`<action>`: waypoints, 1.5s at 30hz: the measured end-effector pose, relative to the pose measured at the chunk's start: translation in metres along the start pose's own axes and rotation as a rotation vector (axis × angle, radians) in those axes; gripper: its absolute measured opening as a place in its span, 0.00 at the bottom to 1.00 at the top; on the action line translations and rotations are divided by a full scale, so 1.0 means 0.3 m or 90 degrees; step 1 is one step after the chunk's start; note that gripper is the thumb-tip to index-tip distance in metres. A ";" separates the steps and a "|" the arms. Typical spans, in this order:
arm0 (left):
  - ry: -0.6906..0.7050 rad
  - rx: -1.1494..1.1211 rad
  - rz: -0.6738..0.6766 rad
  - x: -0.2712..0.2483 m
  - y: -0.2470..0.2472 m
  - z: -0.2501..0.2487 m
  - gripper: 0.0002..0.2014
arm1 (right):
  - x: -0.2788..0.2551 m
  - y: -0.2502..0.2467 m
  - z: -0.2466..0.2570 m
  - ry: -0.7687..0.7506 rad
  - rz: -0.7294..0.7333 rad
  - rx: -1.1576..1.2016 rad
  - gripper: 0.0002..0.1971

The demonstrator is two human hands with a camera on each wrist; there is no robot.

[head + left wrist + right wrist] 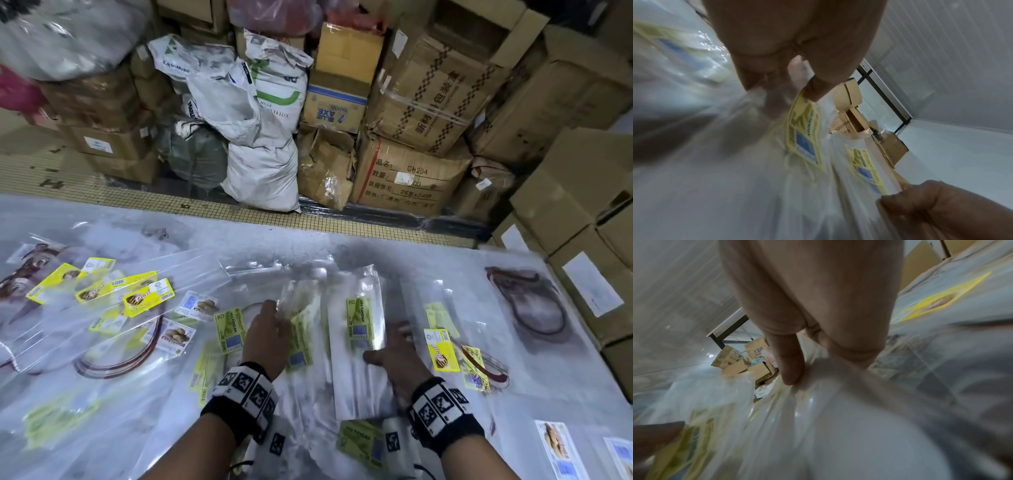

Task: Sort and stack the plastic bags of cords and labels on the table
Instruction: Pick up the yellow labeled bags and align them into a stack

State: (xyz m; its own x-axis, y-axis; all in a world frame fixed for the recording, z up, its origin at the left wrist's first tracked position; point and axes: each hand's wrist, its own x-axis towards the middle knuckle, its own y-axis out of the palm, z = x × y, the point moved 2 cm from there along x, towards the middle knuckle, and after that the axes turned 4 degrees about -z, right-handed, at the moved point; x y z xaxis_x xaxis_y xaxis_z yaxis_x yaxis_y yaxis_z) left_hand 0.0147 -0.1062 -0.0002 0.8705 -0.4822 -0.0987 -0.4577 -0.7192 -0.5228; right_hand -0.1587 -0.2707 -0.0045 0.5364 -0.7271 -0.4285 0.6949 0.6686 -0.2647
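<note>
Table [394, 246]: both hands grip bags (thumb pinch visible wrist-side only).

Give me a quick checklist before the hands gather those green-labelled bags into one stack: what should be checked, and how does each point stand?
1. Left hand on a green-labelled bag: ok, thumb pinches it.
2. Right hand on the neighbouring bag: ok.
3. The two bags' labels match: ok, both green.
4. Bags squared up: not ok, they overlap askew.
5. Yellow-labelled bag kept apart: cannot tell.
</note>
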 end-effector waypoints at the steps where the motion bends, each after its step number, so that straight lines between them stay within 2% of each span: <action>1: -0.006 -0.061 -0.003 0.001 -0.004 -0.004 0.03 | 0.000 0.002 0.014 -0.003 0.006 -0.001 0.26; 3: -0.085 -0.193 0.007 0.012 -0.009 -0.004 0.11 | 0.014 0.005 0.024 0.009 0.008 0.007 0.25; 6: -0.177 -0.310 0.072 0.017 -0.010 0.007 0.15 | 0.037 0.022 0.020 0.008 0.011 0.005 0.26; 8: -0.155 -0.259 0.145 0.005 -0.004 0.016 0.22 | 0.035 0.034 0.025 0.018 0.010 -0.005 0.27; 9: -0.130 -0.233 0.151 -0.002 0.001 0.023 0.23 | 0.039 0.037 0.023 0.023 0.015 -0.004 0.30; 10: -0.128 -0.242 0.140 -0.009 -0.002 0.024 0.21 | 0.032 0.041 0.031 0.027 0.022 0.004 0.31; 13: -0.125 -0.360 0.023 -0.012 -0.035 0.009 0.13 | 0.035 0.047 0.032 0.022 0.026 0.033 0.34; 14: -0.113 -0.391 0.004 -0.011 -0.048 -0.011 0.12 | 0.032 0.045 0.038 0.011 0.023 0.042 0.32; 17: -0.081 -0.484 -0.013 0.006 -0.075 -0.051 0.08 | 0.030 0.035 0.048 -0.006 0.001 0.068 0.18; 18: -0.082 -0.505 -0.010 0.009 -0.080 -0.066 0.06 | 0.031 0.038 0.056 -0.013 0.008 0.077 0.18; 20: -0.096 -0.513 -0.006 0.008 -0.074 -0.086 0.04 | 0.004 0.054 0.093 -0.039 0.035 0.095 0.19; 22: -0.092 -0.466 0.011 -0.004 -0.047 -0.103 0.06 | -0.001 0.084 0.114 -0.075 0.048 0.093 0.15; 24: -0.078 -0.374 0.039 -0.014 -0.013 -0.104 0.16 | -0.013 0.118 0.127 -0.082 0.067 0.098 0.14; 26: -0.090 -0.320 0.042 -0.022 0.004 -0.104 0.25 | -0.025 0.134 0.137 -0.064 0.098 0.110 0.24; 28: -0.091 -0.326 0.032 -0.022 0.012 -0.109 0.20 | -0.041 0.133 0.151 -0.054 0.140 0.145 0.30; 30: -0.089 -0.326 0.029 -0.026 0.015 -0.111 0.17 | -0.053 0.132 0.154 -0.019 0.165 0.201 0.23; 32: -0.063 -0.306 0.001 -0.030 0.017 -0.109 0.21 | -0.063 0.130 0.154 0.009 0.183 0.236 0.15; 34: -0.059 -0.315 -0.034 -0.034 0.022 -0.107 0.26 | -0.062 0.125 0.142 0.060 0.196 0.244 0.19; 36: -0.068 -0.360 -0.046 -0.044 0.034 -0.114 0.28 | -0.043 0.118 0.138 0.023 0.198 0.204 0.14; 37: -0.085 -0.387 -0.038 -0.044 0.046 -0.112 0.23 | -0.035 0.114 0.139 -0.002 0.192 0.187 0.15; 39: -0.130 -0.425 -0.017 -0.042 0.064 -0.117 0.08 | -0.016 0.108 0.129 -0.037 0.169 0.170 0.27; 40: -0.153 -0.451 -0.001 -0.041 0.077 -0.122 0.06 | -0.008 0.106 0.124 -0.040 0.161 0.172 0.30; 42: -0.180 -0.503 0.045 -0.051 0.098 -0.151 0.14 | 0.001 0.109 0.116 -0.033 0.168 0.192 0.31; 45: -0.160 -0.506 0.114 -0.070 0.120 -0.179 0.22 | 0.000 0.100 0.114 -0.042 0.194 0.154 0.31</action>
State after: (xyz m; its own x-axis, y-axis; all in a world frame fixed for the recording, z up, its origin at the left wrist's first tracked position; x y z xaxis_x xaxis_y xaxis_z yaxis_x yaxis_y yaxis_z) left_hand -0.0299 -0.1488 0.0285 0.7446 -0.5644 -0.3565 -0.5014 -0.8254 0.2594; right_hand -0.1216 -0.2560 0.0171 0.7594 -0.5151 -0.3975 0.5881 0.8048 0.0806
